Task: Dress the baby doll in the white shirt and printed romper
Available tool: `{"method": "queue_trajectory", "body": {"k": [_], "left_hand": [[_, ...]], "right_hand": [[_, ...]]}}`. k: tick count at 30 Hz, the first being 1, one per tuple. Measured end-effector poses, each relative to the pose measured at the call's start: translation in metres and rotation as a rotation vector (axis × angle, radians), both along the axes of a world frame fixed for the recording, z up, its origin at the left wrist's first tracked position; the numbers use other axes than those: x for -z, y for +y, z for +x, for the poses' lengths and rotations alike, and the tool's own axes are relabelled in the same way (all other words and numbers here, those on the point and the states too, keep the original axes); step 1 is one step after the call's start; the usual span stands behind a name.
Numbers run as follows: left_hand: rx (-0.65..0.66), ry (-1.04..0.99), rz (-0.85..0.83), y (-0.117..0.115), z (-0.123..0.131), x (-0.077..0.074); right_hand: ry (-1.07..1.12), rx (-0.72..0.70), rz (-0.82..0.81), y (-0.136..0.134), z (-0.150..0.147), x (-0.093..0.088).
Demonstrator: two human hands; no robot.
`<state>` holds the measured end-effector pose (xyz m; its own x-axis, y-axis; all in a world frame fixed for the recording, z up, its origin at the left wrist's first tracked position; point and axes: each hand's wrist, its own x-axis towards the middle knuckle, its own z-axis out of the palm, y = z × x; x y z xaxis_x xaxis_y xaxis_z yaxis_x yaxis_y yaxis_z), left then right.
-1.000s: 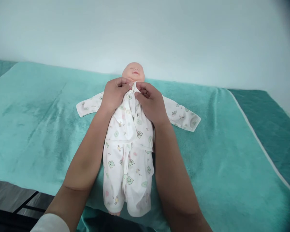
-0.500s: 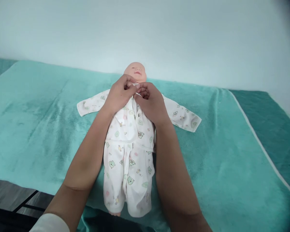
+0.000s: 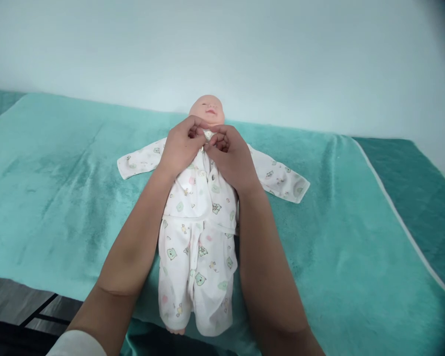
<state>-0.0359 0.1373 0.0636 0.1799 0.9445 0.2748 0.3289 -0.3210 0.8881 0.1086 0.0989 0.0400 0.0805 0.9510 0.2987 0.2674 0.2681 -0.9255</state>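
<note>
A baby doll (image 3: 207,109) lies on its back, head toward the wall. It wears a white printed jacket (image 3: 193,198) with arms spread wide, and matching trousers (image 3: 174,277). My left hand (image 3: 183,144) and my right hand (image 3: 232,153) meet at the jacket's neckline just under the chin, fingers bent and pinching the cloth on either side of the front opening. A pale button (image 3: 208,134) shows between my fingertips at the collar. Lower on the front, another button (image 3: 202,173) is visible, beside a buttonhole on the other flap. Some fingertips are hidden behind the hands.
A teal plush blanket (image 3: 59,198) covers the surface under the doll. Darker green quilted cloth (image 3: 422,198) shows past its white edging at the right. A pale wall (image 3: 222,44) stands behind. Grey floor and a black frame (image 3: 40,309) appear at the lower left.
My fingertips have drawn slightly apart at the collar, and the button between them now shows. The doll stays in place.
</note>
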Motion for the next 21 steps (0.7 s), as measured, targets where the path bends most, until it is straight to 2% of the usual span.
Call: {"method": "queue_trajectory", "body": {"k": [6,11,17,21], "left_hand": [[-0.034,0.035,0.019,0.001,0.0,0.0],[-0.038,0.046,0.03,-0.001,-0.001,-0.001],[-0.104,0.006,0.001,-0.016,-0.012,-0.003],[-0.014,0.044,-0.069,-0.032,-0.023,-0.014]], "right_hand": [[0.057,0.051,0.01,0.002,0.001,0.002],[-0.027,0.127,-0.006,-0.011,0.0,-0.013],[-0.277,0.034,-0.037,-0.035,0.011,-0.036],[-0.265,0.022,-0.071,-0.038,0.014,-0.042]]}}
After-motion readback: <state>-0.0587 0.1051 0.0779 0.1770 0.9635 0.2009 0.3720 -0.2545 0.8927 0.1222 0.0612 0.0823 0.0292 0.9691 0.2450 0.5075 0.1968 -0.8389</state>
